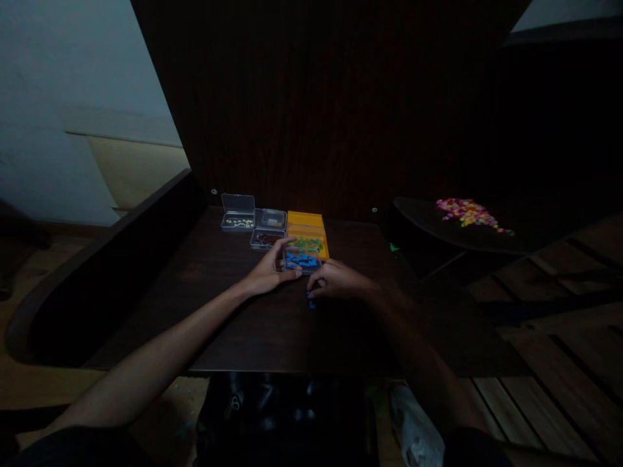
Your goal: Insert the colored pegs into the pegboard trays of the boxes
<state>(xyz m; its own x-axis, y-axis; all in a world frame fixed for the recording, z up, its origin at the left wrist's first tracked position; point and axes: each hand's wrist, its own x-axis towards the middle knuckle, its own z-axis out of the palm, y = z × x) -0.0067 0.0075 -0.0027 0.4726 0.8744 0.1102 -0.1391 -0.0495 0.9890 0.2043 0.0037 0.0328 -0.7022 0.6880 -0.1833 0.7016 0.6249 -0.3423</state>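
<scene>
My left hand (270,269) curls around the near left corner of a small clear box of blue pieces (302,260) on a dark wooden table (233,324). My right hand (333,280) rests just right of that box, fingers pinched together over a small blue piece (311,303) lying on the table; whether it grips one is unclear. Behind the box stands an orange case (306,227) with green pieces (311,244) in it.
Two clear boxes sit further back: an open one with pale pieces (237,222) and one with dark pieces (267,239). A heap of mixed coloured pieces (467,213) lies on a dark surface at right. A dark wooden panel rises behind.
</scene>
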